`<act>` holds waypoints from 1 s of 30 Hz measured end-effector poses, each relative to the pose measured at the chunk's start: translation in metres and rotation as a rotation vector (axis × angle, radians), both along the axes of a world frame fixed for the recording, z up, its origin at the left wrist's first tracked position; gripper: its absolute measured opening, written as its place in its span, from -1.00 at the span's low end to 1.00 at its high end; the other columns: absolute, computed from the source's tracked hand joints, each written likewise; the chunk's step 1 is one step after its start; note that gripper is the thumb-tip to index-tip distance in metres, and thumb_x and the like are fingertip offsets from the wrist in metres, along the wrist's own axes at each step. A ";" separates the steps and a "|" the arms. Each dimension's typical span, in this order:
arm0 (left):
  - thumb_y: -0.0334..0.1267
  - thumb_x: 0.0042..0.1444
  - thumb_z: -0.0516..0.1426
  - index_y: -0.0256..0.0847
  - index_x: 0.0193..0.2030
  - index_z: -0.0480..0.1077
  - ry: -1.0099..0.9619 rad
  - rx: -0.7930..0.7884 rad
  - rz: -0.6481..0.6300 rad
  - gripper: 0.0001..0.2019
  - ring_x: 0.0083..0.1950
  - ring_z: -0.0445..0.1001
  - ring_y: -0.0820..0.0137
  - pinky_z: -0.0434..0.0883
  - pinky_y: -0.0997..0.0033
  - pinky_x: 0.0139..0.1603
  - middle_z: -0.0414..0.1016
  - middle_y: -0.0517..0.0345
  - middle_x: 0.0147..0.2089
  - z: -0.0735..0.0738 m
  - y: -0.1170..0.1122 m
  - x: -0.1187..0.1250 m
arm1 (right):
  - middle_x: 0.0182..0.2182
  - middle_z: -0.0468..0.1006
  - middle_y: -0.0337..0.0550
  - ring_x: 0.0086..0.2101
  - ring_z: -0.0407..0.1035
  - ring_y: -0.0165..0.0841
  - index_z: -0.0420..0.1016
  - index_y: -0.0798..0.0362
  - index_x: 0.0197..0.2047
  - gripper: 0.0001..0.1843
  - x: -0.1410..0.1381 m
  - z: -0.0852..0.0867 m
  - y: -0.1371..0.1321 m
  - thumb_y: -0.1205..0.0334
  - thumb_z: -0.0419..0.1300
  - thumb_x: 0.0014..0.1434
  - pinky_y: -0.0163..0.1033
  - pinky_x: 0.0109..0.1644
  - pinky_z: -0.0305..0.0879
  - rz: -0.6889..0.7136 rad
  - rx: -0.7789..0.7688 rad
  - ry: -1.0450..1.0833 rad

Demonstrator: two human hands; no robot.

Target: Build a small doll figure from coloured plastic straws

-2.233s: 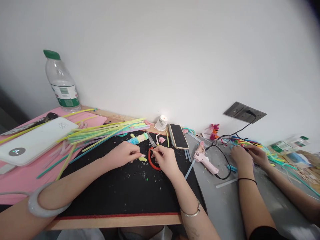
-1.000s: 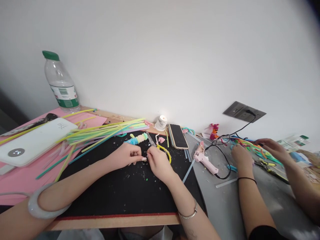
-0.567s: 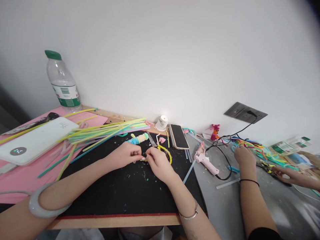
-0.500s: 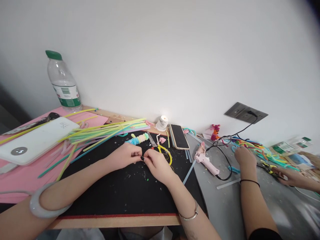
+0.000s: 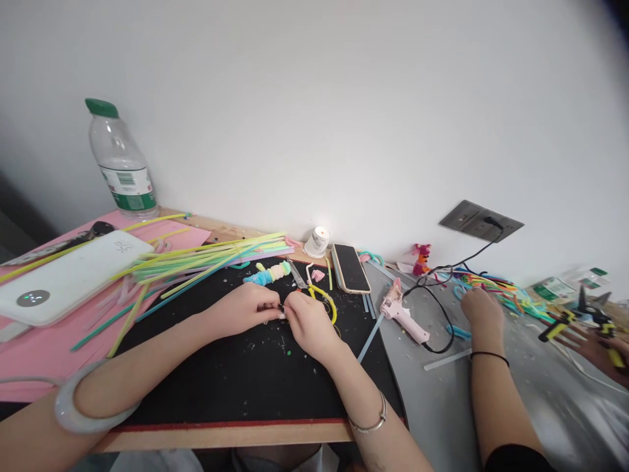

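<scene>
My left hand (image 5: 246,308) and my right hand (image 5: 307,324) meet fingertip to fingertip over the black mat (image 5: 246,367). Both pinch a tiny piece between them that is too small to name. Yellow-handled scissors (image 5: 317,292) lie just behind my right hand. A small pastel coiled figure (image 5: 269,273) rests on the mat beyond my left hand.
A bundle of long pastel stems (image 5: 196,259), a white power bank (image 5: 63,275) and a water bottle (image 5: 120,164) sit left. A phone (image 5: 350,267), a tape roll (image 5: 317,241) and a pink glue gun (image 5: 403,316) sit right. A co-worker's hand (image 5: 484,311) rests right; their other hand holds pliers (image 5: 584,314).
My right hand left the red loop and came in to meet my left fingertips. The co-worker's far hand reached right, picked up pliers and lifted them.
</scene>
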State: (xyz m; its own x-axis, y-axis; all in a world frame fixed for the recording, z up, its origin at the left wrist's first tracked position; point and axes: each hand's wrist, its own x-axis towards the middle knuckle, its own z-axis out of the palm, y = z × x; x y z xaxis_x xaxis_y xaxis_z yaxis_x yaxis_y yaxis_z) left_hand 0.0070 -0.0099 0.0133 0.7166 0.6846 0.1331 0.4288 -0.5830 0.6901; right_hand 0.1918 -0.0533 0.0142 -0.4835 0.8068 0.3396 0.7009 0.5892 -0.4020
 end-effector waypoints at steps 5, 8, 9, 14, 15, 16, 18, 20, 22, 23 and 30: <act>-0.17 0.19 0.06 -0.22 -0.48 0.35 0.017 0.065 -0.005 -0.74 -0.46 0.31 0.48 0.18 0.51 -0.38 0.41 0.21 -0.50 0.000 0.001 -0.002 | -0.46 0.34 -0.19 -0.44 0.24 -0.37 0.22 0.03 -0.39 -0.81 0.000 0.001 0.000 0.34 -0.09 0.25 -0.32 -0.35 0.13 -0.026 -0.003 0.073; -0.15 0.20 0.05 -0.20 -0.43 0.39 0.044 0.087 -0.012 -0.76 -0.43 0.36 0.46 0.20 0.50 -0.35 0.45 0.21 -0.46 -0.003 0.003 -0.004 | -0.47 0.33 -0.20 -0.44 0.23 -0.37 0.21 0.03 -0.40 -0.82 0.007 0.000 0.004 0.35 -0.08 0.23 -0.31 -0.33 0.13 -0.114 0.009 0.112; -0.15 0.21 0.05 -0.19 -0.40 0.41 0.042 0.095 0.000 -0.77 -0.41 0.37 0.45 0.21 0.50 -0.33 0.47 0.21 -0.44 -0.003 0.004 -0.005 | -0.48 0.32 -0.21 -0.45 0.22 -0.37 0.21 0.03 -0.41 -0.82 0.011 -0.001 0.007 0.35 -0.08 0.23 -0.31 -0.33 0.14 -0.151 0.010 0.135; -0.17 0.25 -0.02 -0.19 -0.18 0.45 -0.081 0.162 0.188 -0.74 -0.17 0.45 0.35 0.27 0.45 -0.11 0.55 0.14 -0.16 -0.002 0.007 -0.008 | -0.49 0.36 -0.24 -0.48 0.23 -0.40 0.21 0.03 -0.44 -0.84 0.022 -0.008 0.015 0.33 0.01 0.19 -0.32 -0.33 0.15 -0.273 -0.084 0.273; -0.17 0.25 -0.04 -0.20 -0.19 0.45 -0.092 0.170 0.235 -0.74 -0.17 0.45 0.34 0.27 0.45 -0.11 0.55 0.14 -0.18 -0.001 0.007 -0.009 | -0.49 0.37 -0.24 -0.48 0.24 -0.40 0.21 0.03 -0.44 -0.84 0.023 -0.009 0.015 0.33 0.03 0.18 -0.33 -0.34 0.15 -0.284 -0.106 0.280; -0.17 0.25 -0.04 -0.20 -0.24 0.44 -0.090 0.179 0.284 -0.73 -0.21 0.45 0.35 0.27 0.44 -0.15 0.54 0.15 -0.23 0.001 0.007 -0.010 | -0.50 0.36 -0.25 -0.49 0.23 -0.41 0.21 0.03 -0.44 -0.84 0.022 -0.009 0.015 0.32 0.03 0.18 -0.33 -0.35 0.14 -0.292 -0.123 0.275; -0.17 0.24 -0.05 -0.20 -0.33 0.38 -0.064 0.196 0.399 -0.74 -0.31 0.41 0.36 0.26 0.43 -0.24 0.49 0.17 -0.35 0.004 0.008 -0.012 | -0.51 0.34 -0.26 -0.50 0.21 -0.41 0.20 0.02 -0.44 -0.83 0.021 -0.007 0.014 0.31 0.00 0.21 -0.34 -0.37 0.11 -0.299 -0.137 0.218; -0.16 0.25 -0.08 -0.18 -0.40 0.30 -0.010 0.234 0.524 -0.73 -0.38 0.36 0.36 0.22 0.41 -0.33 0.41 0.18 -0.43 0.006 0.010 -0.014 | -0.54 0.30 -0.27 -0.51 0.18 -0.41 0.20 0.02 -0.45 -0.79 0.018 -0.004 0.012 0.30 -0.04 0.24 -0.35 -0.40 0.06 -0.297 -0.122 0.130; -0.16 0.26 -0.12 -0.17 -0.45 0.23 0.061 0.279 0.615 -0.70 -0.42 0.32 0.34 0.19 0.39 -0.37 0.35 0.18 -0.47 0.006 0.012 -0.016 | -0.57 0.25 -0.28 -0.53 0.15 -0.42 0.19 0.02 -0.49 -0.73 0.016 -0.001 0.011 0.28 -0.06 0.26 -0.35 -0.41 0.03 -0.283 -0.112 0.048; -0.15 0.26 -0.13 -0.16 -0.47 0.22 0.087 0.299 0.631 -0.69 -0.42 0.31 0.33 0.18 0.37 -0.38 0.34 0.17 -0.48 0.005 0.013 -0.017 | -0.59 0.23 -0.29 -0.54 0.14 -0.42 0.19 0.03 -0.52 -0.70 0.015 0.000 0.010 0.27 -0.05 0.27 -0.34 -0.42 0.01 -0.273 -0.117 0.023; -0.06 0.07 0.09 -0.13 -0.13 0.34 0.070 0.281 0.532 -0.72 -0.06 0.39 0.13 0.29 0.27 -0.13 0.48 0.02 -0.10 -0.011 0.023 -0.019 | -0.59 0.34 -0.34 -0.53 0.23 -0.43 0.39 0.02 -0.34 -0.93 0.012 0.001 0.007 0.28 0.11 0.18 -0.37 -0.37 0.10 -0.218 -0.218 0.132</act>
